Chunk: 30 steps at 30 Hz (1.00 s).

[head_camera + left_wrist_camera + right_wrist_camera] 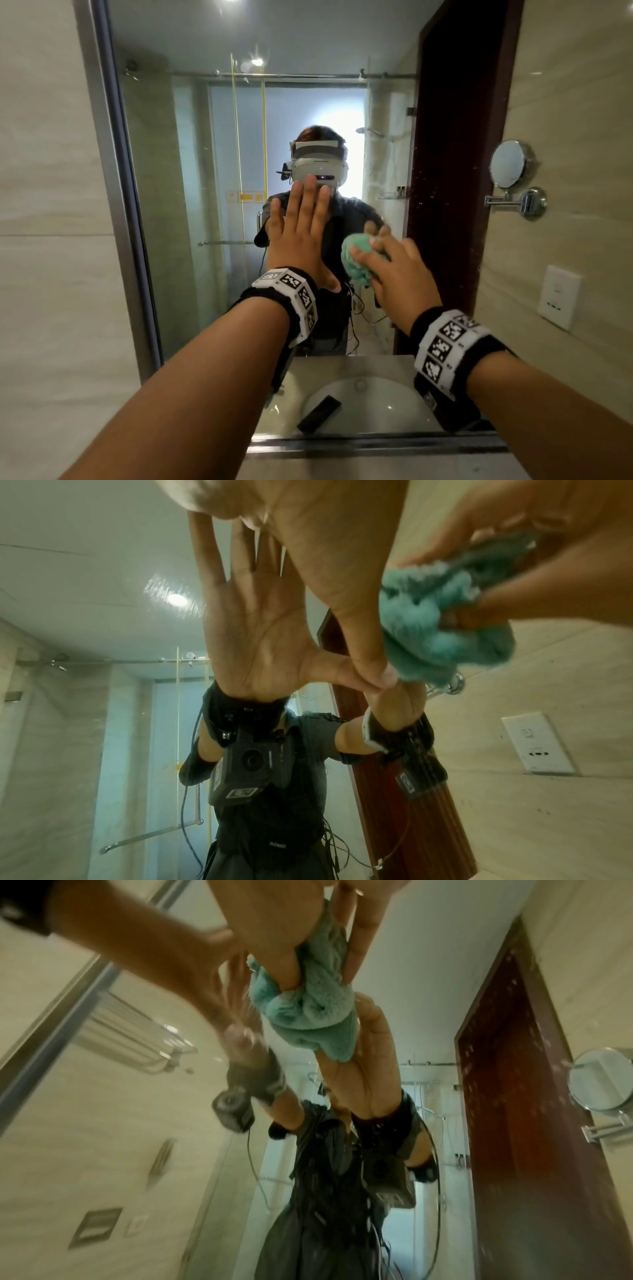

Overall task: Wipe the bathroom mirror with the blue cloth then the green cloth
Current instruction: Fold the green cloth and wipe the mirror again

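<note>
Green cloth (358, 258) bunched in R hand (394, 270), pressed on mirror (205, 171); L hand (301, 233) flat, fingers straight, just beside.

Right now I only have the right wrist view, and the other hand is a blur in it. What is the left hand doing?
Observer: In the head view, the left hand lies flat against the mirror with its fingers straight, holding nothing.
Operator: Where is the cloth relative to that hand?
Observer: The green cloth is bunched in the right hand. It is pressed to the glass just right of the left hand and lower than that hand's fingertips.
Operator: Is there anything under the hands?
Observer: The bottom of the mirror reflects a white basin, with a dark flat object lying at its edge.
</note>
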Each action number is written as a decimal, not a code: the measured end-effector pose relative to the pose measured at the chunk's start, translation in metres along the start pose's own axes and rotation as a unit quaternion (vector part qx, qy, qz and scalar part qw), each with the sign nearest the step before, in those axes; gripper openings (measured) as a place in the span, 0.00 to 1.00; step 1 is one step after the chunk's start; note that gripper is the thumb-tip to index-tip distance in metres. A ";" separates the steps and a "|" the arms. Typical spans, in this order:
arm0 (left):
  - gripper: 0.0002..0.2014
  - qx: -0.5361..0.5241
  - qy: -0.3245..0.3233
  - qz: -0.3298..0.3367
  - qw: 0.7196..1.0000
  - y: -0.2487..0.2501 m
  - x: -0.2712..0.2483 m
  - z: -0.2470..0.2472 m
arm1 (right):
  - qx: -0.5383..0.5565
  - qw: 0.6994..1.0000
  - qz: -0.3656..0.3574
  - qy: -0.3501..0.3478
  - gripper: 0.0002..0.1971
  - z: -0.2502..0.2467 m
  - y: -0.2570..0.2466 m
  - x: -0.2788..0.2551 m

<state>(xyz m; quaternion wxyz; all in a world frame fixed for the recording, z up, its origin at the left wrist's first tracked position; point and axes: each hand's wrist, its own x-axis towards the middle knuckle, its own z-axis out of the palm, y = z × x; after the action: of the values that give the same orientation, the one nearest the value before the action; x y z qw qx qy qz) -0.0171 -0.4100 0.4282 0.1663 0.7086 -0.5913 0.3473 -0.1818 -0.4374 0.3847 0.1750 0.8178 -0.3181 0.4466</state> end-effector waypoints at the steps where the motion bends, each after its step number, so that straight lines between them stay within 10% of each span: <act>1: 0.77 -0.002 0.001 -0.002 1.000 0.000 0.000 0.001 | -0.009 1.000 -0.011 -0.011 0.30 0.005 -0.001 -0.010; 9: 0.66 -0.026 -0.007 0.011 1.000 0.001 -0.015 -0.003 | -0.028 0.997 -0.010 -0.070 0.23 -0.013 0.000 -0.004; 14: 0.62 0.008 -0.046 0.027 0.999 0.010 -0.057 0.028 | 0.029 0.993 0.091 0.064 0.21 -0.020 0.005 0.017; 23: 0.56 -0.072 -0.047 -0.001 0.996 0.024 -0.082 0.063 | -0.022 0.998 -0.062 -0.005 0.29 0.054 0.003 -0.070; 30: 0.59 -0.071 -0.025 0.003 0.997 0.023 -0.088 0.070 | 0.013 0.999 -0.030 -0.026 0.26 0.029 0.002 -0.055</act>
<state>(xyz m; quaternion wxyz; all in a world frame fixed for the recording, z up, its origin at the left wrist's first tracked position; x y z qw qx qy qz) -0.0236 -0.3970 0.3142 0.2000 0.7015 -0.6209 0.2871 -0.1868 -0.4352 0.3231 0.1696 0.8405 -0.2916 0.4240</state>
